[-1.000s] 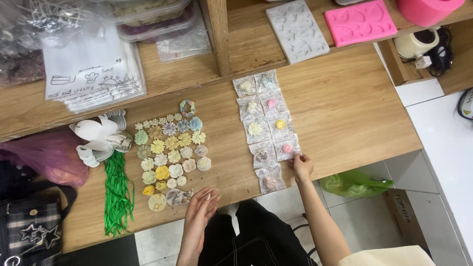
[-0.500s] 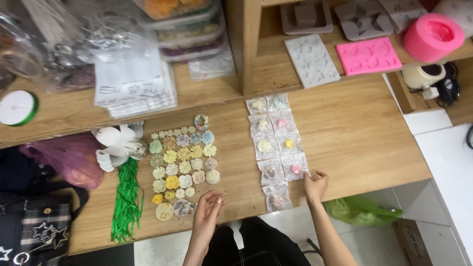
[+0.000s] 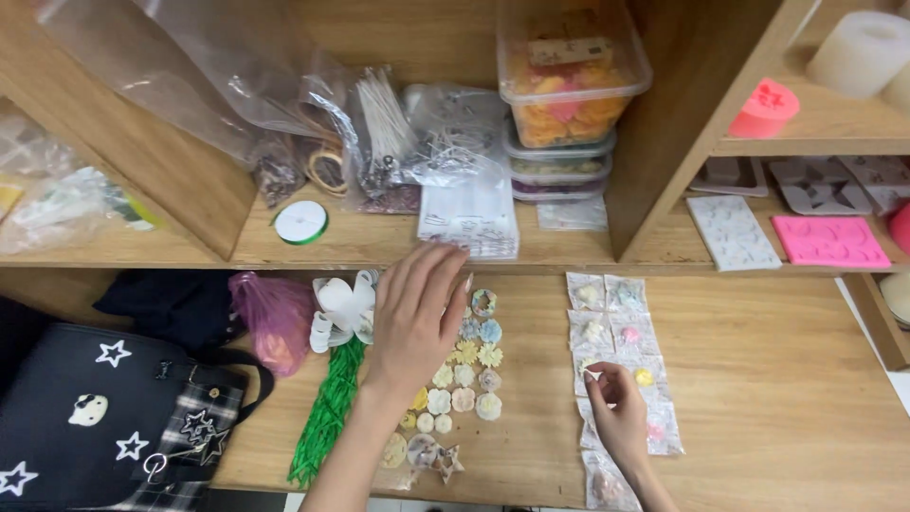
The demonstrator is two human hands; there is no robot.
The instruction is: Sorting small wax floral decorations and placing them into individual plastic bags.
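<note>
The left hand [image 3: 414, 308] reaches forward with fingers loosely spread and palm down, hovering over a grid of small pastel flower-shaped pieces [image 3: 471, 365] in cream, yellow, pale blue and pink that lie in neat rows on the wooden tabletop [image 3: 777, 398]. The hand covers the left part of the grid and holds nothing. The right hand [image 3: 616, 410] rests on a double column of small clear plastic packets [image 3: 614, 327], each holding one tiny coloured piece, laid just right of the grid; its thumb and forefinger pinch something small and pale above one packet, too small to tell what. Left of the flower pieces lie a bundle of green strips [image 3: 327, 412] and a looped white ribbon bow [image 3: 343, 308], with a pink plastic bag [image 3: 270, 318] beside them. A black bag with white stars [image 3: 104, 408] sits at the tabletop's left end. On the shelf behind stand stacked clear containers [image 3: 564, 95] and a green-edged ribbon roll [image 3: 300, 222].
</note>
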